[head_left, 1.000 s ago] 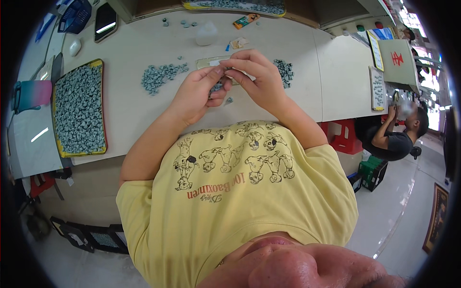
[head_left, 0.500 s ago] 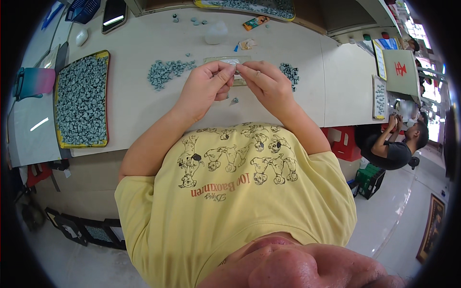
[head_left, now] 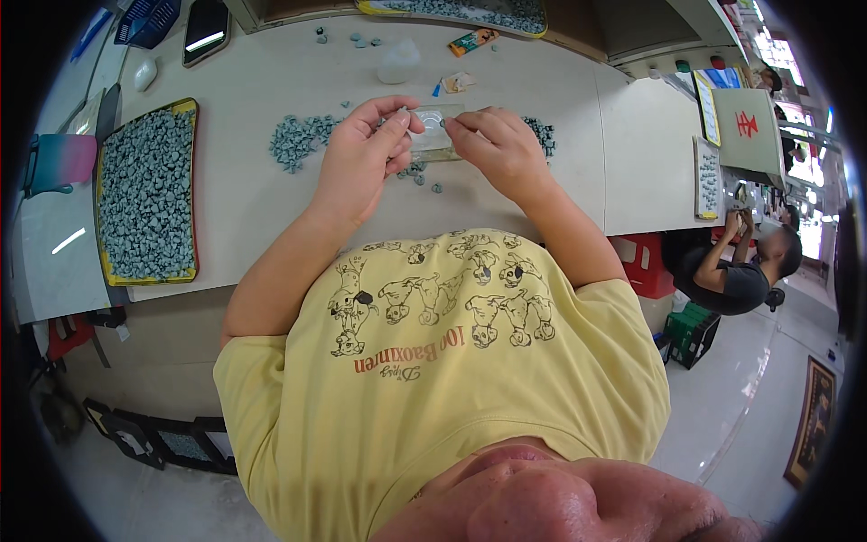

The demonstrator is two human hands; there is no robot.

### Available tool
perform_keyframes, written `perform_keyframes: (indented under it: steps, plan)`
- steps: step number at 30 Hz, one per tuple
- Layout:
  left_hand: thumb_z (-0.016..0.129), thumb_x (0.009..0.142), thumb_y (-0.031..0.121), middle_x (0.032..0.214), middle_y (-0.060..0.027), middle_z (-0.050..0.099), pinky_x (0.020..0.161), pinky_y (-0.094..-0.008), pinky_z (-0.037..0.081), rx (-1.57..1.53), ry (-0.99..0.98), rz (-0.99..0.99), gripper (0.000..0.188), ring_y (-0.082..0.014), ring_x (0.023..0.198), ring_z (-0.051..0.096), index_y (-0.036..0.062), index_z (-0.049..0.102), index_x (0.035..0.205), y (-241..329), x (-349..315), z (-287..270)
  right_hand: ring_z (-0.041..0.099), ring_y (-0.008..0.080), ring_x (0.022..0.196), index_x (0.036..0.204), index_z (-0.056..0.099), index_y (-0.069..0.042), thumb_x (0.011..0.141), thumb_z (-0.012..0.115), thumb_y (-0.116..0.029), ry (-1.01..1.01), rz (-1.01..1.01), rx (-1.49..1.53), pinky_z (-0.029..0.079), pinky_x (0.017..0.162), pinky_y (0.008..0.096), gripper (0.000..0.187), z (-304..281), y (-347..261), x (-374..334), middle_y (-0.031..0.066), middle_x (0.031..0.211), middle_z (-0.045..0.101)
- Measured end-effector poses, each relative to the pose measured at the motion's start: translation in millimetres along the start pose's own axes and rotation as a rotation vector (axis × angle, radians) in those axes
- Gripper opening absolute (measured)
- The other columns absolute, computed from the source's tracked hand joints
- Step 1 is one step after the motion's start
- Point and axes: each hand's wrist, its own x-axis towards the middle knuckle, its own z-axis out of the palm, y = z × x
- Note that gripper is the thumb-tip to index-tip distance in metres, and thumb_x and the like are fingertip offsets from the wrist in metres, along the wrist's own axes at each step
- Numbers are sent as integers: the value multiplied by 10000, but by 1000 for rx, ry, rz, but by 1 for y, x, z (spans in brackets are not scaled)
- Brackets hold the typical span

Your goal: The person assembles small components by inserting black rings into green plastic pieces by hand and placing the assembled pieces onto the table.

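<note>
We pinch a small clear bag [head_left: 432, 126] between both hands, left hand [head_left: 366, 158] and right hand [head_left: 497, 149], each grip closed on it above the surface [head_left: 244, 194].

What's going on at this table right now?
A person in a yellow shirt sits at a pale table, holding a small clear plastic bag between the left hand and right hand. Loose piles of small grey-green stones lie beside the hands, and a yellow-rimmed tray to the left is full of them. Another person sits farther right.

Two trays of grey stones — one yellow-rimmed tray [head_left: 147, 194], another [head_left: 470, 11] — and one phone [head_left: 206, 29].
</note>
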Motion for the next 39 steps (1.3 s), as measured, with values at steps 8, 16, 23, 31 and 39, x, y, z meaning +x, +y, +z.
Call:
perform_keyframes:
  steps: [8, 16, 23, 31, 39]
  plan:
    - [505, 885, 87, 895, -67, 566, 489, -181, 314, -67, 13, -58, 217, -39, 563, 354, -37, 535, 1060, -2, 2, -8, 572, 194, 741, 898, 641, -42, 647, 612, -63, -25, -122, -101, 463, 593, 301, 254, 3, -3, 5, 52, 861, 584]
    - [521, 864, 65, 859, -45, 548, 481, -186, 307, -108, 29, -68, 234, -40, 560, 353, -47, 547, 1068, 2, 3, -9, 568, 176, 687, 890, 645, -30, 693, 642, -25, 48, 53, 99, 459, 594, 274, 197, 5, -8, 8, 60, 818, 599]
    - [536, 883, 112, 800, -14, 507, 471, -182, 297, -83, 20, -82, 268, -37, 562, 350, -57, 537, 1092, -4, 3, -8, 537, 79, 683, 848, 620, 0, 810, 620, -69, 104, 968, 1068, 410, 566, 208, 80, -12, -19, 10, 37, 790, 621]
    - [516, 892, 99, 882, -56, 567, 456, -174, 300, -5, 52, -43, 206, -36, 543, 346, -35, 555, 1044, -7, 3, -3, 519, 85, 656, 836, 592, -15, 827, 614, -114, 111, 1112, 1399, 404, 580, 210, 101, -17, -14, 8, 44, 783, 607]
    - [558, 877, 126, 887, -71, 595, 439, -174, 290, -46, -2, -73, 258, -30, 512, 326, -18, 534, 1089, -9, 4, -1, 537, 82, 689, 853, 598, 3, 816, 620, -59, 130, 954, 1097, 419, 592, 207, 76, -14, -18, 7, 46, 802, 603]
